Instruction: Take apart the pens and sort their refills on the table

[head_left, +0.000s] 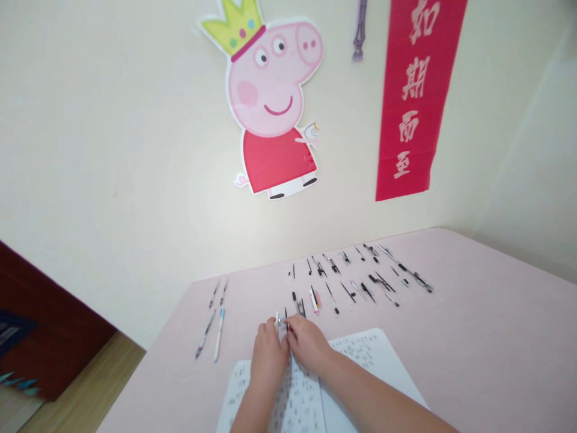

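My left hand (269, 352) is closed around a white pen barrel (277, 320) that points up at the fingertips. Close beside it, my right hand (308, 343) pinches a thin dark pen refill (285, 313). A small light-blue piece (282, 323) shows between the two hands; its kind is too small to make out. Both hands hover over or rest at the top edge of an open notebook (300, 403) with handwriting, partly covered by my forearms. Just beyond the fingers lie black pen parts (301, 308) and a white-and-pink pen barrel (314, 300).
Rows of dismantled pens, with refills, caps and barrels (367, 293), spread across the back of the pink table (473, 337). On the left lie several whole pens, among them a white one with a blue cap (219, 335). A wall (148, 198) stands behind the table.
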`<state>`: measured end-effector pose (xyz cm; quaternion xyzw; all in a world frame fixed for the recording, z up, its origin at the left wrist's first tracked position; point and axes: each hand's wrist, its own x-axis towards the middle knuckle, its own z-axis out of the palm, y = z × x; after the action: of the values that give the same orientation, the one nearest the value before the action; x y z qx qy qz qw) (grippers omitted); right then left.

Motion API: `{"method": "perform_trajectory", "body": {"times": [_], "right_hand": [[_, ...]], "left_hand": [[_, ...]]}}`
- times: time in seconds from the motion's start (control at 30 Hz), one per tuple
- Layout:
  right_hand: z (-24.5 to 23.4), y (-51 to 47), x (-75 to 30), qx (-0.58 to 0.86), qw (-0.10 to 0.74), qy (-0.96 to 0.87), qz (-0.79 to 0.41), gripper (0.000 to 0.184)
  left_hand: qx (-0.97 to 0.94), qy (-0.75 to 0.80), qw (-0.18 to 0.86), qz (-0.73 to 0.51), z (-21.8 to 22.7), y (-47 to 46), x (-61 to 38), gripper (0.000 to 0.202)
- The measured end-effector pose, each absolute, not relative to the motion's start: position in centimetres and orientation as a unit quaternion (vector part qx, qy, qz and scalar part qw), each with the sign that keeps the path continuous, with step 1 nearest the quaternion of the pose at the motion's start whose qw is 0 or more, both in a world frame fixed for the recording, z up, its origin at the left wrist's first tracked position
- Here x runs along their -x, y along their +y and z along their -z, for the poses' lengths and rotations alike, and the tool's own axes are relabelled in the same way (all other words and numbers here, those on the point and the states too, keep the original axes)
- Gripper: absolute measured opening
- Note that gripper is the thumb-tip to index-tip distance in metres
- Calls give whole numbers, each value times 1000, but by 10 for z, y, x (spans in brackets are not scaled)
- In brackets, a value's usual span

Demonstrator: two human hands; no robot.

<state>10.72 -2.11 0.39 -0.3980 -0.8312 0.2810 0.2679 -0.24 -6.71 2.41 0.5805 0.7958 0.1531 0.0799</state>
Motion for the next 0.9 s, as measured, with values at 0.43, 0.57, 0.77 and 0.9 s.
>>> {"method": "perform_trajectory", "body": {"times": [0.43, 0.57, 0.77, 0.9], "right_hand": [[-7, -16, -109, 389, 386, -782, -298, 28], [-6, -14, -110, 392, 411, -764, -307, 29], [-8, -12, -111, 404, 408, -760, -304, 32], [-5, -9, -111, 404, 422, -749, -311, 31]], "left_hand": [[-568, 820, -31, -72, -9, -65, -18, 39], [-561, 824, -28, -72, -6, -60, -19, 47], [-605, 792, 0, -77, -6, -57, -19, 54], [-587, 807, 7, -62, -6, -60, -23, 49]]}}
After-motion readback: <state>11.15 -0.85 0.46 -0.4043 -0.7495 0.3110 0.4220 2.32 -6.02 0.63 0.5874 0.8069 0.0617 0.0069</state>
